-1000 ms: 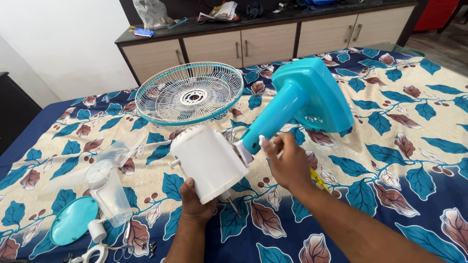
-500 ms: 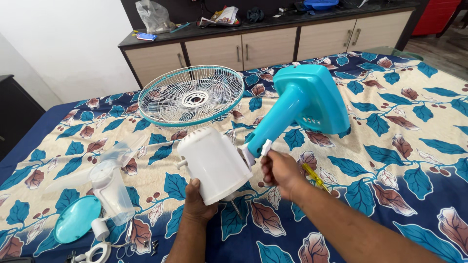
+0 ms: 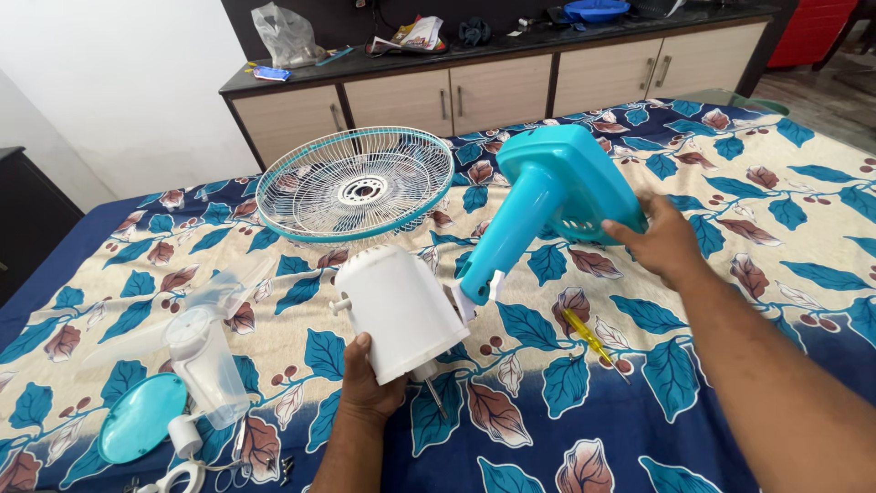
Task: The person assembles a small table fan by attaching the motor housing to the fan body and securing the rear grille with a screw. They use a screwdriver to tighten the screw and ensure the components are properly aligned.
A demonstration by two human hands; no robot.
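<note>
L hand (image 3: 370, 388) grips the white cylindrical plastic motor housing (image 3: 399, 310) from below, fingers wrapped under its lower edge, thumb up the side; housing is lifted off the bed, tilted, a thin metal shaft poking out underneath. R hand (image 3: 664, 239) is spread on the lower edge of the turquoise square plastic fan base (image 3: 573, 183), palm and fingers against it, not closed round anything. The base's turquoise neck runs down-left to a white joint at the housing, so both hands carry one assembly over the blue-and-cream leaf-print bedsheet (image 3: 776, 274).

Room: bare sheet to the R of the base and in front, toward the near bed edge. A yellow-handled screwdriver (image 3: 589, 336) lies on the sheet just below the neck, near the R forearm. Round white-and-turquoise wire fan guard (image 3: 356, 183) lies flat behind the housing, apart from it. Clear plastic fan blade (image 3: 196, 342) and turquoise round cap (image 3: 141, 417) sit at L, near the bed edge.

No containers w/ contents that I can make out.

Vs 0.5 s ago: R hand has left the white joint by the neck and gone up-right to the base; L hand's grip is unchanged.
</note>
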